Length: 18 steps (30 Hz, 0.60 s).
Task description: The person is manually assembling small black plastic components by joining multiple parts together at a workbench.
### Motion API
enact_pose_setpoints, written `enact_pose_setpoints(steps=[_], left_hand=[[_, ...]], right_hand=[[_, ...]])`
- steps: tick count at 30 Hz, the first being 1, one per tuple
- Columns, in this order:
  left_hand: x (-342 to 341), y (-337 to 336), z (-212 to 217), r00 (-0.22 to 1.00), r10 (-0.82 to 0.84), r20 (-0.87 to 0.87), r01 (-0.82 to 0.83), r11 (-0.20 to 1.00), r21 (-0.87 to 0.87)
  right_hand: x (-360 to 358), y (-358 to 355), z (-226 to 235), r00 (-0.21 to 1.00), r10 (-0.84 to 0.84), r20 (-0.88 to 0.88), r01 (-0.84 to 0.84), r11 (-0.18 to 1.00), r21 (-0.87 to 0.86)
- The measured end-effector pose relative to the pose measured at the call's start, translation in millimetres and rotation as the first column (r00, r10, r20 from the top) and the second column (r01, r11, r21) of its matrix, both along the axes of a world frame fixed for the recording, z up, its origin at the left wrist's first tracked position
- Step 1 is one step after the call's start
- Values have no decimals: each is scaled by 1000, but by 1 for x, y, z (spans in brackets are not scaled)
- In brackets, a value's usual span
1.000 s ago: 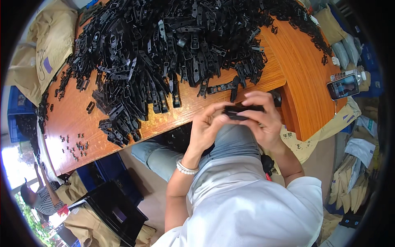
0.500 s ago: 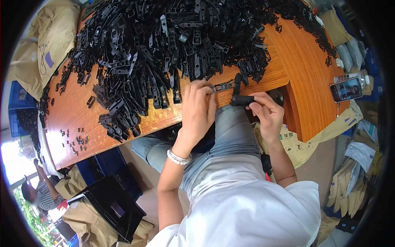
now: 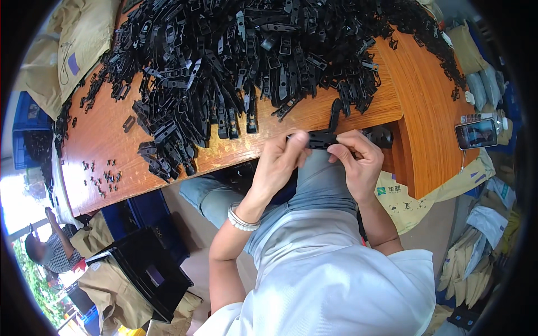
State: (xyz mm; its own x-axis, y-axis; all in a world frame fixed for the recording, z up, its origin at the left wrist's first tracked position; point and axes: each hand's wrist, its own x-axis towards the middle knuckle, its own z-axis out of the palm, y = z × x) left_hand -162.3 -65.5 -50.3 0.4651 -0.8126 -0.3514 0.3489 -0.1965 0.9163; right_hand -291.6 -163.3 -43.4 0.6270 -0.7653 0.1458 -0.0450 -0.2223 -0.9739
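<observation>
Between my hands, just off the table's near edge, is a black plastic part (image 3: 321,140), long and narrow. My left hand (image 3: 280,164) pinches its left end with thumb and fingers. The right end is gripped by my right hand (image 3: 360,163), thumb against the fingers. A black arm-like piece (image 3: 334,115) rises from beside the part over the table edge; whether it is joined on cannot be made out. Beyond my hands lies a large heap of similar black plastic parts (image 3: 224,73).
The wooden table (image 3: 238,147) bears small dark pieces (image 3: 103,179) at left. A phone (image 3: 476,134) stands at right by a clear bottle. Brown sacks (image 3: 84,45) and a black crate (image 3: 148,274) are at the left. A person (image 3: 53,246) is in the far left background.
My left hand has come from the table surface to the black part and now grips its left end. My right hand keeps hold of it, slightly lower. The view has shifted a little.
</observation>
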Motion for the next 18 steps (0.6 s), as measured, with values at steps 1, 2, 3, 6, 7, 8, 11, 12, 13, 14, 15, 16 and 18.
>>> enact_pose_setpoints(steps=[1, 2, 3, 6, 7, 8, 11, 12, 13, 14, 15, 16, 18], left_hand=[[0, 1, -1, 997, -30, 69, 31, 999, -16], [0, 1, -1, 989, -59, 139, 64, 998, -30], [-1, 1, 2, 998, -8, 70, 12, 998, -60], [-5, 0, -4, 967, 70, 246, -24, 982, -185], [-2, 2, -3, 979, 17, 201, 11, 991, -136], [0, 4, -2, 979, 22, 203, 7, 991, -137], [3, 8, 0, 995, -42, 89, 52, 993, -108], [3, 11, 1, 995, -36, 94, 46, 993, -109], [3, 13, 3, 993, -34, 114, 50, 989, -142], [3, 15, 5, 990, -32, 134, 56, 983, -174], [2, 18, 8, 989, -34, 145, 57, 986, -157], [4, 17, 11, 988, -27, 150, 51, 986, -158], [7, 17, 16, 999, -45, -12, 41, 970, -240]], right_hand=[[1, 1, 0, 1000, 10, 25, -11, 1000, 11], [2, 2, -1, 1000, 13, 26, -14, 1000, 11], [3, 4, -1, 999, 33, 6, -33, 999, -27], [4, 7, -5, 999, 52, 5, -52, 997, -51], [4, 8, -8, 999, 48, 23, -47, 998, -38], [3, 8, -11, 998, 53, 25, -52, 998, -39], [7, 8, -16, 981, 96, 166, -113, 989, 97], [11, 12, -11, 979, 58, 193, -97, 975, 201], [14, 14, -7, 976, 17, 216, -84, 949, 302], [14, 15, -4, 975, 24, 221, -91, 949, 301], [14, 16, 0, 977, 66, 205, -128, 943, 306], [14, 17, 2, 976, 108, 189, -164, 936, 312], [16, 19, 5, 973, 134, 187, -185, 940, 287]])
